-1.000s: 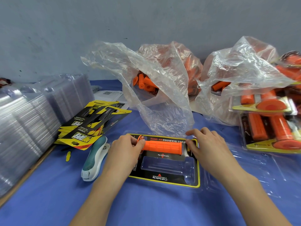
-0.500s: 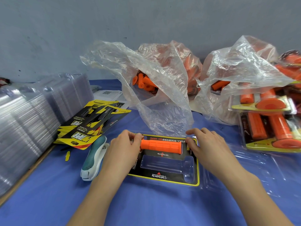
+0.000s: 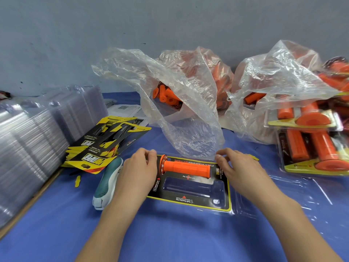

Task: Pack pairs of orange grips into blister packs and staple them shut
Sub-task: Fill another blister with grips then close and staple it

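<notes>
An open clear blister pack with a black and yellow card (image 3: 188,202) lies on the blue table in front of me. One orange grip (image 3: 186,167) lies in its upper cavity, flange to the left. The lower cavity (image 3: 188,188) holds nothing. My left hand (image 3: 139,169) hovers just left of the flange with loosely curled fingers, apart from the grip. My right hand (image 3: 239,169) sits at the pack's right end, fingertips on its far right corner. A teal and white stapler (image 3: 107,178) lies left of the pack, partly under my left wrist.
Two clear plastic bags of loose orange grips (image 3: 166,95) (image 3: 253,97) stand behind the pack. Finished packs (image 3: 311,154) are piled at the right. Printed cards (image 3: 102,144) and stacks of clear blisters (image 3: 28,140) fill the left side.
My left hand has let go of the grip's flange end and drawn slightly left. The grip now lies seated in the upper cavity. My right hand has barely moved.
</notes>
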{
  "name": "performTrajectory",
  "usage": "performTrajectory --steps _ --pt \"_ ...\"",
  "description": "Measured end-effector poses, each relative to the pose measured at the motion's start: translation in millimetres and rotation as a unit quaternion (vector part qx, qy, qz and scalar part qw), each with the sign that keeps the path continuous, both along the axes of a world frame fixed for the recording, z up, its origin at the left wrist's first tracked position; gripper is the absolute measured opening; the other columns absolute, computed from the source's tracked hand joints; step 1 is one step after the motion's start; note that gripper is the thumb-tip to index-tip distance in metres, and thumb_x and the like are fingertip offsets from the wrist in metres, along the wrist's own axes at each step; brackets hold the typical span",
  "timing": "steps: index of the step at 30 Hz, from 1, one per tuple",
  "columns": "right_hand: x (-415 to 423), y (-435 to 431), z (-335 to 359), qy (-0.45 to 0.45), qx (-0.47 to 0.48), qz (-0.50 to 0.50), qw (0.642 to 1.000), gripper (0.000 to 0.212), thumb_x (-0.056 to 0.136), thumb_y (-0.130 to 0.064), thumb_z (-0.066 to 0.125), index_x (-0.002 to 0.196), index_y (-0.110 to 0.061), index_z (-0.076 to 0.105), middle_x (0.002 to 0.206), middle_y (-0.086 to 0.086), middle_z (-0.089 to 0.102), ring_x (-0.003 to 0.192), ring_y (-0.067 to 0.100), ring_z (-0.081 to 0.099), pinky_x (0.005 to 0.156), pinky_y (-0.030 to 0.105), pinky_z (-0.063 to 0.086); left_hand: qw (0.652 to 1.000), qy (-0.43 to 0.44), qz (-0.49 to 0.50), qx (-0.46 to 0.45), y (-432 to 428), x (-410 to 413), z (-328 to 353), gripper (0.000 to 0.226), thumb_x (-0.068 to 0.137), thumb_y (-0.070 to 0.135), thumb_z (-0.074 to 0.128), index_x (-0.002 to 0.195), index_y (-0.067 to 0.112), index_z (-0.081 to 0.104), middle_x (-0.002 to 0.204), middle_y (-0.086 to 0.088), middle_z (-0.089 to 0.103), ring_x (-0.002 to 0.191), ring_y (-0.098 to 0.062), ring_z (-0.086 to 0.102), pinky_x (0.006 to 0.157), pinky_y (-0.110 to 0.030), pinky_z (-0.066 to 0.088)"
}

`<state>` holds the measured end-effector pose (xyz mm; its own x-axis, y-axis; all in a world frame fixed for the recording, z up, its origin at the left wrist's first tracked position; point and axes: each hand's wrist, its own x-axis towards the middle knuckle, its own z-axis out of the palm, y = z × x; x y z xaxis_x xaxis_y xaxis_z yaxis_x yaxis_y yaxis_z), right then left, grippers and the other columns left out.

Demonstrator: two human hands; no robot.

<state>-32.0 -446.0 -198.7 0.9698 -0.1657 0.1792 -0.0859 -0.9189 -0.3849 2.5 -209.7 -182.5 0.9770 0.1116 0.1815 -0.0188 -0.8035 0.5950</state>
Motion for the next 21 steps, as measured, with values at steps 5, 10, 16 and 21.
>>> performTrajectory --steps 5,10,16,21 --pt "-0.1 -0.3 2.4 0.004 0.011 0.001 1.0 0.029 0.103 -0.045 0.035 0.118 -0.032 0.056 0.115 -0.005 0.065 0.108 0.026 0.056 0.087 0.038 0.044 1.0 -0.015 -0.002 -0.008 -1.5 0.2 2.8 0.036 0.103 0.041 0.035 0.096 0.014 0.058 0.095 -0.009 0.068 0.089 -0.029 0.057 0.074 -0.038 0.045" --pt "-0.3 -7.9 10.5 -0.003 0.043 -0.013 0.999 0.029 0.102 -0.047 0.037 0.115 -0.033 0.058 0.113 -0.01 0.063 0.105 0.021 0.055 0.081 0.035 0.042 0.997 -0.074 0.012 -0.021 -8.8 -3.6 14.2 0.04 0.103 0.042 0.036 0.086 0.013 0.057 0.08 -0.009 0.065 0.086 -0.036 0.057 0.073 -0.046 0.049" --pt "2.8 -33.6 30.0 -0.03 0.144 -0.038 0.988 0.023 0.1 -0.044 0.044 0.11 -0.033 0.061 0.109 -0.009 0.063 0.098 0.019 0.058 0.084 0.036 0.048 0.979 -0.174 -0.064 -0.082 -53.4 -21.3 54.7 0.035 0.101 0.039 0.041 0.084 0.021 0.066 0.069 0.004 0.064 0.072 -0.018 0.06 0.07 -0.044 0.048" --pt "12.5 -55.7 49.3 -0.062 0.237 -0.03 0.969 0.023 0.101 -0.039 0.043 0.111 -0.029 0.061 0.098 -0.007 0.062 0.089 0.021 0.059 0.077 0.039 0.05 0.951 -0.126 -0.274 -0.07 -155.5 -2.3 83.3 0.027 0.1 0.024 0.045 0.1 0.02 0.071 0.092 0.001 0.073 0.088 -0.017 0.065 0.077 -0.035 0.049"
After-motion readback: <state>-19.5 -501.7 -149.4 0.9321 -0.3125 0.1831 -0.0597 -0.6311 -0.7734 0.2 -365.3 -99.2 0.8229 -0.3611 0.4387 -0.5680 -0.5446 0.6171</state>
